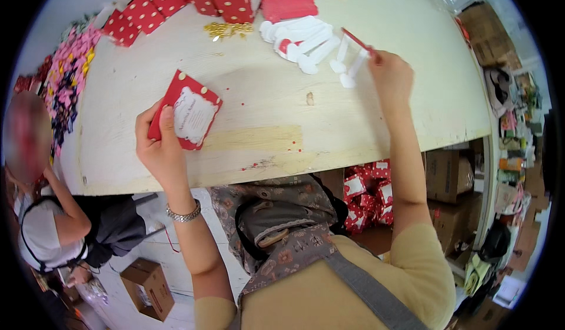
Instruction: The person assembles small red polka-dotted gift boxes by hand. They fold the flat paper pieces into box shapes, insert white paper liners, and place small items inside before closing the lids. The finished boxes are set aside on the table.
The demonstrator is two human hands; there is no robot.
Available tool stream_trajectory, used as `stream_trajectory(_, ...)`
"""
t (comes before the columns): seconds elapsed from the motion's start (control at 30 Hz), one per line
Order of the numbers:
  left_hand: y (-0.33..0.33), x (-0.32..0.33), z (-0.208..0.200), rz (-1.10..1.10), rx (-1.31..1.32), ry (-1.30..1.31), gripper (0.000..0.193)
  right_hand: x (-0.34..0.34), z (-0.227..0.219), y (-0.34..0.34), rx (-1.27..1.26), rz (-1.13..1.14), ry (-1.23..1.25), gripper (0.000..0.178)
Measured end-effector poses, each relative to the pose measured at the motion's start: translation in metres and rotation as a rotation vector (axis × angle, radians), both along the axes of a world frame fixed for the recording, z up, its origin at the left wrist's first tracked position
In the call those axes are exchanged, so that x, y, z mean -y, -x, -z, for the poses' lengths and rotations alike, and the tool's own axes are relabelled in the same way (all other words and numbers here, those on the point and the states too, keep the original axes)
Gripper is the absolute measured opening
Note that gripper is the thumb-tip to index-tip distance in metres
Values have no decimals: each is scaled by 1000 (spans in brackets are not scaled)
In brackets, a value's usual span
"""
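On the left of the table, my left hand (159, 138) grips a small red gift box (181, 84) with pale polka dots, thumb on its front. The box is tilted, and a white scallop-edged label covers its front. Farther right, the fingers of my right hand (391, 77) pinch the red end of a folded paper strip (356, 40) whose white ends hang down. Next to it lies a fanned pile of white paper strips (306, 32), with red paper strips (288, 1) behind. My hands are well apart.
Polka-dotted boxes (229, 0) stand at the far left of the table (259, 94), near gold fasteners (229, 30). Many colourful bows (70, 77) lie at the left edge. Finished-looking red boxes (368, 194) fill a space below. Another person (65, 230) sits at left.
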State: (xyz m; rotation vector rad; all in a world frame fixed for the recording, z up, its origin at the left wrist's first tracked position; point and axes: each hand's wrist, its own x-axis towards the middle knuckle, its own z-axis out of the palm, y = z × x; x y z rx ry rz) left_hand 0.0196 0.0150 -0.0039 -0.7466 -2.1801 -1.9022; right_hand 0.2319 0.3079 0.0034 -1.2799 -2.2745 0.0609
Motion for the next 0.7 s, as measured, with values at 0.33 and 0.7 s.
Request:
stream_trajectory(0.33, 9, 9, -10, 179, 7, 35, 13, 157, -15, 108, -563, -799, 1574, 17)
stream_trajectory(0.7, 12, 10, 2, 231, -96, -9, 18, 172, -5, 141, -554, -799, 1417, 21)
